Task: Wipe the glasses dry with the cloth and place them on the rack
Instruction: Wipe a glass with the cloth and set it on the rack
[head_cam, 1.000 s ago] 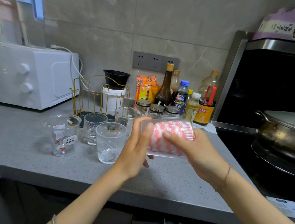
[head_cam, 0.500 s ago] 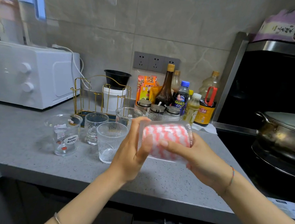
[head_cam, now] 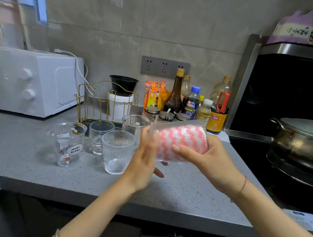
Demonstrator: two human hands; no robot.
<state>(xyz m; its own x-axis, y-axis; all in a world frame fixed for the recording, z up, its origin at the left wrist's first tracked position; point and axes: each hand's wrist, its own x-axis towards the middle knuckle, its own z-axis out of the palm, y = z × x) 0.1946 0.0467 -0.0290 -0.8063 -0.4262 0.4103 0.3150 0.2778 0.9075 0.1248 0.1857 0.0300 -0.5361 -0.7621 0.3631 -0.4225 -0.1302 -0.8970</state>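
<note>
Right of the gold wire rack (head_cam: 106, 102), the right hand (head_cam: 210, 159) grips a ribbed glass (head_cam: 179, 127) tipped sideways, with wavy pink-and-white cloth (head_cam: 184, 141) packed inside. The left hand (head_cam: 144, 160) covers its mouth, though I can't tell what it holds.

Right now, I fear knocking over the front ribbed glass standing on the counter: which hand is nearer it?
Left. The left hand is just right of the ribbed glass; the right hand is farther right, gripping the cloth-stuffed glass.
</note>
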